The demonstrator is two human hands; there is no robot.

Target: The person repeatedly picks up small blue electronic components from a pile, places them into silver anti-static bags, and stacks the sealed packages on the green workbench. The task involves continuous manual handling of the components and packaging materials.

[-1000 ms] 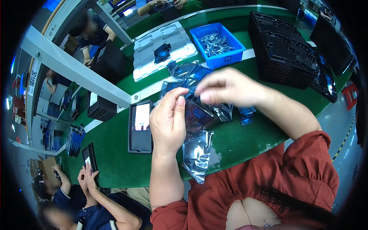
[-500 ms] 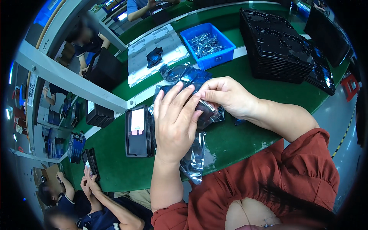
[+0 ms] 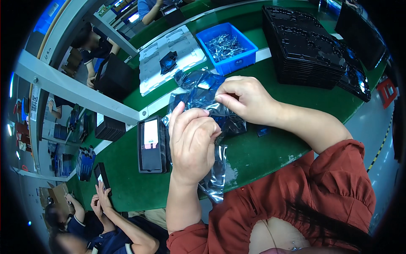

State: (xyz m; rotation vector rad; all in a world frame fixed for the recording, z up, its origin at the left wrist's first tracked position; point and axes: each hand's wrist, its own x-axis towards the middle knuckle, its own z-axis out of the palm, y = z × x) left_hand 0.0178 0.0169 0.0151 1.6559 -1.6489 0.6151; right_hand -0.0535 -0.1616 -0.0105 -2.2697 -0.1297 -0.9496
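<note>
My right hand [image 3: 249,99] is closed, thumb and forefinger pinched at the edge of a crumpled dark, shiny plastic film [image 3: 198,95]. Close by on the left, my left hand [image 3: 192,146] has its fingers curled inward, back of the hand facing up. Whatever lies under its fingertips is hidden. A strip of clear shiny film [image 3: 219,169] hangs below it, over the table's near edge. Beside my left hand sits a black tray [image 3: 141,158] holding a flat dark panel with a white and pink label [image 3: 151,133].
Beyond the film stands a blue bin [image 3: 237,63] of small metallic-looking pieces. A grey-white molded tray [image 3: 148,78] carries dark film scraps [image 3: 168,62]. Stacked black trays [image 3: 304,55] rise at the right. A white metal frame [image 3: 76,84] crosses the left; co-workers sit beyond it and nearby.
My left hand's fingers went from stretched out over the film to curled, lower down. My right hand has shifted slightly up and left, uncovering more of the film.
</note>
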